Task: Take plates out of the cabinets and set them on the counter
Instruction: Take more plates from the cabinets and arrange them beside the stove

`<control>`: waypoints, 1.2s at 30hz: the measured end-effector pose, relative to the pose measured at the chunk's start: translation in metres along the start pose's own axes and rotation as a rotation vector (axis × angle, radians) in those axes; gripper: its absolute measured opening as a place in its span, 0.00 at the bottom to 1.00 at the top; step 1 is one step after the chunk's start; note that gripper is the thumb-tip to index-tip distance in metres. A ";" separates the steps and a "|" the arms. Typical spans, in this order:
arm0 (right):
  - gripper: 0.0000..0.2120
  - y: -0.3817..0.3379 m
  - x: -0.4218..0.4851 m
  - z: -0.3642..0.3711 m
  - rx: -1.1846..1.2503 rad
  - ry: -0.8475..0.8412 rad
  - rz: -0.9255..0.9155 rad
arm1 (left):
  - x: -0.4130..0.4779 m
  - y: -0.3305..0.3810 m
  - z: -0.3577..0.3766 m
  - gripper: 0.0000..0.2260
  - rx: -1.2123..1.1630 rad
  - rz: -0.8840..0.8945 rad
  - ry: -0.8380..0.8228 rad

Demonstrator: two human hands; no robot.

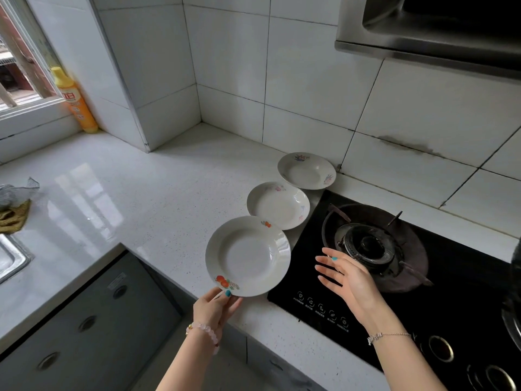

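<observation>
I am setting down a plate, as I judge it. My left hand (215, 306) pinches the near rim of the fruit-patterned plate (248, 256), thumb on top. The plate is near the front edge of the counter (158, 198), just beside the left edge of the black hob (304, 249). My right hand (346, 275) is spread flat with straight fingers and holds nothing. It hovers over the front left part of the hob, near the burner (366, 244).

Two plates already lie on the counter in a line along the hob's left side. The middle plate (277, 206) is just behind mine, and the far plate (307, 170) is at the back edge by the tiled wall.

Next I need to lower the plate level onto bare counter. It must stay clear of the middle plate's rim and off the hob glass before I let go of the rim. After that I go back for more plates, if any are left.

I cannot tell whether the plate's base already touches the counter, or whether its far rim overlaps the middle plate or only covers it from this angle. My fingers under the rim are hidden. The grey cabinet doors (84, 320) below the counter look closed, and nothing shows what they hold. The sink (11, 258) is cut off at the left edge.
</observation>
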State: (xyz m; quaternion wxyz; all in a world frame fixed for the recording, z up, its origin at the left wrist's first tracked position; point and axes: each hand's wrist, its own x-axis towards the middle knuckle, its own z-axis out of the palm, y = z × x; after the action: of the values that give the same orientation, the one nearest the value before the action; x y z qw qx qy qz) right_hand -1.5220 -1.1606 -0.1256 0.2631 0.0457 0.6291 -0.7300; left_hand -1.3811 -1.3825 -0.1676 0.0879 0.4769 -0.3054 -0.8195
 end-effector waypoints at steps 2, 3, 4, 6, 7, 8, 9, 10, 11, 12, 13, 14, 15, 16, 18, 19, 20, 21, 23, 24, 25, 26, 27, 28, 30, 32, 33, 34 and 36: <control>0.12 0.000 -0.001 -0.002 0.000 0.005 -0.002 | 0.000 0.001 0.002 0.07 0.009 -0.008 0.009; 0.12 -0.001 -0.002 -0.003 0.000 0.008 -0.002 | 0.000 0.001 0.002 0.07 0.017 -0.010 0.012; 0.12 -0.001 -0.002 -0.005 0.001 0.011 -0.002 | 0.001 0.001 0.001 0.08 0.024 -0.010 0.014; 0.12 -0.001 -0.003 -0.007 0.002 0.015 -0.003 | 0.002 0.000 0.000 0.09 0.036 -0.008 0.012; 0.12 -0.001 -0.003 -0.008 0.002 0.015 -0.003 | 0.002 0.000 -0.001 0.09 0.040 -0.008 0.010; 0.12 -0.001 -0.003 -0.009 0.003 0.016 -0.003 | 0.002 -0.001 -0.001 0.09 0.042 -0.008 0.008; 0.12 0.000 -0.003 -0.009 0.003 0.016 -0.001 | 0.002 -0.001 -0.001 0.09 0.042 -0.009 0.005; 0.12 0.000 -0.004 -0.009 0.002 0.015 0.000 | 0.001 -0.001 -0.001 0.09 0.041 -0.010 0.002; 0.12 0.000 -0.004 -0.008 0.003 0.014 0.001 | 0.001 -0.001 -0.002 0.09 0.041 -0.010 -0.001; 0.12 0.000 -0.004 -0.008 0.002 0.012 0.001 | 0.000 -0.001 -0.002 0.09 0.042 -0.010 -0.004; 0.12 0.000 -0.004 -0.008 0.002 0.008 0.001 | 0.000 -0.001 -0.002 0.09 0.047 -0.009 -0.004; 0.12 0.000 -0.004 -0.007 0.001 0.005 0.001 | 0.000 0.000 -0.004 0.08 0.057 -0.007 -0.001; 0.12 0.000 -0.004 -0.006 0.001 0.002 0.000 | 0.000 0.001 -0.005 0.08 0.069 -0.005 0.005; 0.12 0.000 -0.004 -0.005 0.000 -0.001 -0.001 | 0.000 0.003 -0.007 0.07 0.081 -0.002 0.010; 0.12 -0.001 -0.005 -0.003 -0.004 -0.008 -0.006 | 0.000 0.007 -0.010 0.07 0.106 0.001 0.019; 0.12 -0.001 -0.005 -0.002 -0.007 -0.013 -0.009 | 0.000 0.010 -0.012 0.07 0.123 0.004 0.023; 0.12 -0.002 -0.005 0.000 -0.009 -0.019 -0.010 | 0.000 0.012 -0.014 0.07 0.148 0.011 0.025; 0.12 -0.002 -0.006 0.001 -0.010 -0.024 -0.010 | -0.001 0.015 -0.016 0.07 0.186 0.022 0.025; 0.12 -0.002 -0.006 0.003 -0.005 -0.033 -0.011 | -0.003 0.018 -0.021 0.08 0.279 0.055 0.026; 0.12 -0.002 -0.006 0.004 -0.003 -0.037 -0.013 | -0.004 0.020 -0.024 0.08 0.315 0.075 0.030; 0.12 -0.002 -0.007 0.005 -0.002 -0.042 -0.014 | -0.005 0.021 -0.027 0.09 0.341 0.097 0.035; 0.12 -0.002 -0.007 0.006 -0.002 -0.047 -0.014 | -0.006 0.022 -0.029 0.09 0.359 0.117 0.039; 0.12 -0.002 -0.008 0.007 -0.003 -0.052 -0.014 | -0.008 0.023 -0.031 0.09 0.372 0.135 0.043; 0.12 -0.002 -0.009 0.008 -0.003 -0.057 -0.013 | -0.010 0.024 -0.032 0.09 0.379 0.149 0.045; 0.12 -0.002 -0.010 0.011 -0.004 -0.064 -0.011 | -0.015 0.027 -0.032 0.08 0.387 0.186 0.049; 0.12 -0.002 -0.011 0.014 -0.002 -0.071 -0.009 | -0.021 0.031 -0.030 0.07 0.406 0.256 0.061; 0.12 -0.003 -0.012 0.015 -0.002 -0.074 -0.009 | -0.025 0.034 -0.028 0.07 0.424 0.302 0.064; 0.12 -0.003 -0.013 0.016 -0.001 -0.077 -0.011 | -0.029 0.037 -0.026 0.07 0.445 0.350 0.061; 0.11 -0.005 -0.014 0.018 0.002 -0.084 -0.016 | -0.038 0.044 -0.021 0.08 0.487 0.441 0.037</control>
State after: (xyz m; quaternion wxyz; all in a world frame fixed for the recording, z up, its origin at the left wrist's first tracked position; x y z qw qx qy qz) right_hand -1.5072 -1.1724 -0.1117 0.2831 0.0103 0.6172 -0.7341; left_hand -1.3504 -1.4096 -0.1220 0.1522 0.4211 -0.5866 -0.6748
